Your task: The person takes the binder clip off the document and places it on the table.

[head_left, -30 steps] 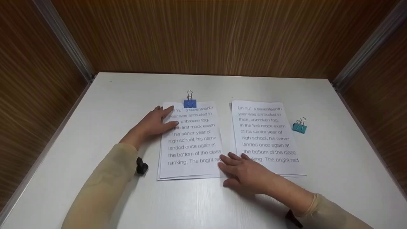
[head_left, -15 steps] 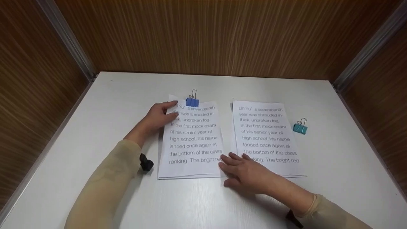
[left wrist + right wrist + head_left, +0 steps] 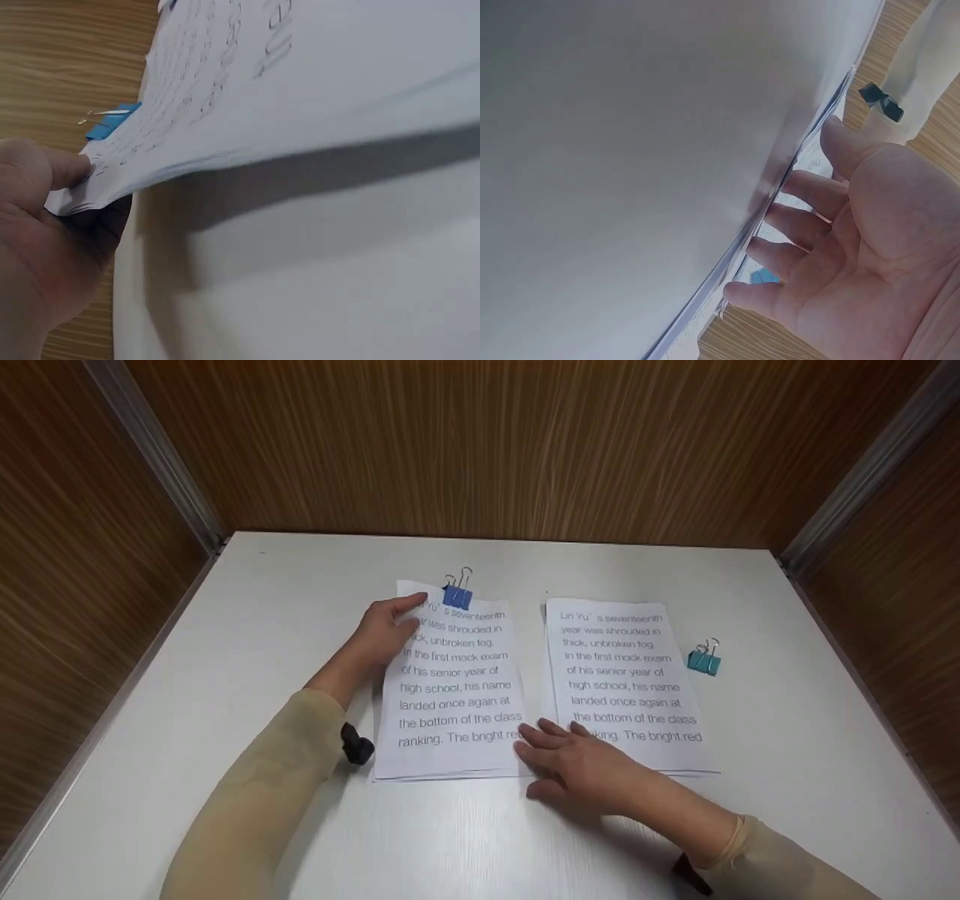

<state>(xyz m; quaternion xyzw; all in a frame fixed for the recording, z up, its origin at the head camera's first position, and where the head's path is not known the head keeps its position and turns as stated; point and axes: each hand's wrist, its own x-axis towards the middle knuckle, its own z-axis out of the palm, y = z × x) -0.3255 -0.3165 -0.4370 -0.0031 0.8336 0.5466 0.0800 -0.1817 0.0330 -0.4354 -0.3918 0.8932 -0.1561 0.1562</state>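
My left hand (image 3: 384,631) pinches the upper left corner of the left stack of printed paper (image 3: 454,705), thumb on top and fingers underneath. In the left wrist view that stack (image 3: 225,97) has its left side raised off the table, casting a shadow. A blue binder clip (image 3: 458,597) sits on its top edge, handles pointing away, beside my left fingertips. My right hand (image 3: 585,769) lies with fingers extended between the lower parts of both stacks, fingertips over the paper edges. The right wrist view shows its palm side (image 3: 877,247).
A second stack with the same text (image 3: 622,675) lies to the right. Next to it a teal binder clip (image 3: 704,662) rests on the white table (image 3: 315,562). Wood-grain panels (image 3: 480,450) enclose the table at the back and sides.
My left hand has shifted up and right, lifting the upper left corner of the left stack. The blue binder clip has tilted and moved slightly along with it. My right hand stays put.
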